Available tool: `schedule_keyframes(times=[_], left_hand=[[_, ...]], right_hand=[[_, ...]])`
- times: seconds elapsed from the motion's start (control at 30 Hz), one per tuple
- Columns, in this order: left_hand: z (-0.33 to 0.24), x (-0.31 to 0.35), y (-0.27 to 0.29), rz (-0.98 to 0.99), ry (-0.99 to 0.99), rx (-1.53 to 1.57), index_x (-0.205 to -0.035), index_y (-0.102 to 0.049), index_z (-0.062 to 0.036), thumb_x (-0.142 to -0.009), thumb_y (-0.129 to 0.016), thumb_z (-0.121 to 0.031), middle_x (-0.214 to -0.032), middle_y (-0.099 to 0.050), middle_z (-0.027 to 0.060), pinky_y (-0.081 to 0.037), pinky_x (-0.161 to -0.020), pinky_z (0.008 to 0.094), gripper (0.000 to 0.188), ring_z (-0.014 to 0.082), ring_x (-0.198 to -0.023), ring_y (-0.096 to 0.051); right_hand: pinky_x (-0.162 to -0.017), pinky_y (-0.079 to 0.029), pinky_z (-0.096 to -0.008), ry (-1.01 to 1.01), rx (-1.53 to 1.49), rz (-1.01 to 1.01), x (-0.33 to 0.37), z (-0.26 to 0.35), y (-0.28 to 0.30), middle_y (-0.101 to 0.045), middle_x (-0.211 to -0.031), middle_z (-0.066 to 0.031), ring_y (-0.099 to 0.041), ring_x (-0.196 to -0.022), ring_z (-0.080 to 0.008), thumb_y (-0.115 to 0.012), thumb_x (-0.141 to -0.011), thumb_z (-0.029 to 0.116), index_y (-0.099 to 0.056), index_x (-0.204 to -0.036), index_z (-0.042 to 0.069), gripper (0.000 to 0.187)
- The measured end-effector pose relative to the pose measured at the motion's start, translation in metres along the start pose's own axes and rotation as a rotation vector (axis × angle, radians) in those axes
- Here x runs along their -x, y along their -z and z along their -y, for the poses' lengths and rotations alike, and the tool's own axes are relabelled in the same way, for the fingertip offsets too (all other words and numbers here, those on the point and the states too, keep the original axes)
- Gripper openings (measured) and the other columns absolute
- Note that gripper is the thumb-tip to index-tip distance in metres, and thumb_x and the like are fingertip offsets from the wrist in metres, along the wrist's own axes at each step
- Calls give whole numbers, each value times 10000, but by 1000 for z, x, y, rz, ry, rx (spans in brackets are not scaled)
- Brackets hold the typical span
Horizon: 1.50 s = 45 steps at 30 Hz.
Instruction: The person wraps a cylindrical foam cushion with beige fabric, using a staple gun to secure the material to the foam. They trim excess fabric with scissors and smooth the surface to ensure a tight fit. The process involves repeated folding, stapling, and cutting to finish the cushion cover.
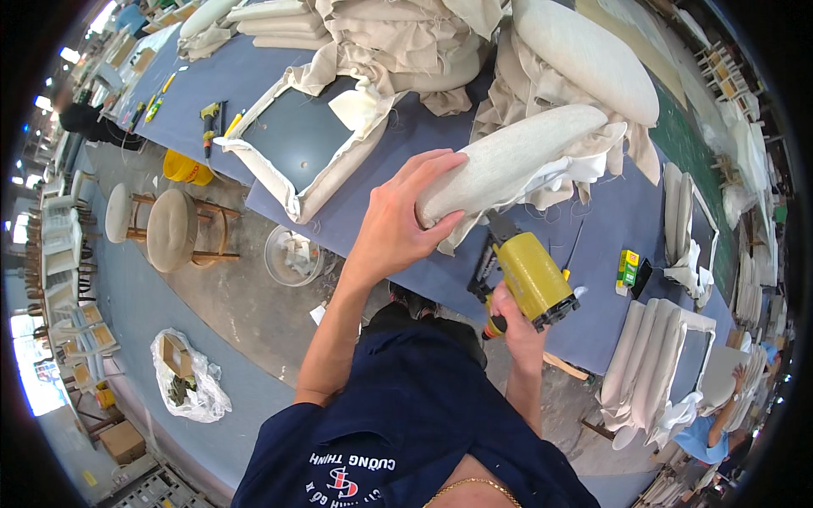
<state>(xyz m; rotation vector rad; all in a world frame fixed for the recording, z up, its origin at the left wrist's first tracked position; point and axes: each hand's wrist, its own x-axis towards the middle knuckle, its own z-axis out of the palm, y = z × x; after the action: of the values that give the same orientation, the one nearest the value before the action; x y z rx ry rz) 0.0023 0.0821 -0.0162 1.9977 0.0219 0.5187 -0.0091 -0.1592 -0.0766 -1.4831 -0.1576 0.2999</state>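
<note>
My left hand (406, 212) grips the near end of a beige fabric-covered seat cushion (525, 152), thumb on the near side and fingers over the top. The cushion is tilted on its edge above the blue-grey table, with loose cloth and white lining hanging from its underside. My right hand (518, 320) is closed around the handle of a yellow pneumatic staple gun (533, 275). The gun's nose points up at the cushion's underside, close to the loose cloth; whether it touches cannot be seen.
Another cushion (373, 157) lies underside up at the left, beside a second staple gun (210, 127). Piles of beige covers (398, 42) stand behind. A green-yellow small box (627, 269) and stacked cushions (648, 364) are at right. Stools (172, 229) and a clear bin (292, 256) stand on the floor.
</note>
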Motion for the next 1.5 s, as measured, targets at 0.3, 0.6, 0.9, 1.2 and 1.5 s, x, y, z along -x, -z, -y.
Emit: schedule_keyframes(times=[0.3,0.6,0.9,1.2,1.5], left_hand=[[2,8,1,0,-81,-39,-1373,-592,-109,-574,-726,69,-1397,-590,183,-491,-1078,394,830,363,-1308,-577],[-3,19,0,73,-26,-21,-1433,-513,-163,-694,-780,-7,-1388,-561,111,-588,-847,428,801,376,-1101,-656],[-18,21,1,122,36,-7,-1474,-477,-142,-740,-825,-71,-1416,-526,130,-527,-1014,418,815,360,-1242,-585],[-39,16,-13,92,8,-231,-1416,-582,-130,-791,-834,-95,-1382,-544,148,-513,-1014,403,675,319,-1203,-604],[-62,3,-13,109,138,-270,-1333,-650,-118,-805,-835,-127,-1341,-587,121,-526,-985,392,560,298,-1201,-614]], right_hand=[[-660,-463,-316,-60,197,246,6,-21,0,-607,-826,-9,-584,-737,-143,-674,-952,101,-662,-983,22,86],[-564,-385,-281,-73,-80,238,8,-10,-13,-483,-657,-17,-471,-576,-114,-570,-976,93,-579,-1071,-28,154],[-631,-456,-299,225,390,128,0,-37,43,-557,-744,-34,-556,-648,-146,-765,-866,121,-569,-1136,-31,367],[-735,-543,-372,173,722,-100,30,-80,163,-704,-870,-123,-660,-778,-224,-820,-829,180,-709,-1022,-32,307],[-713,-548,-416,-148,646,-172,19,-88,199,-684,-843,-206,-672,-780,-294,-874,-785,229,-665,-967,-103,433]])
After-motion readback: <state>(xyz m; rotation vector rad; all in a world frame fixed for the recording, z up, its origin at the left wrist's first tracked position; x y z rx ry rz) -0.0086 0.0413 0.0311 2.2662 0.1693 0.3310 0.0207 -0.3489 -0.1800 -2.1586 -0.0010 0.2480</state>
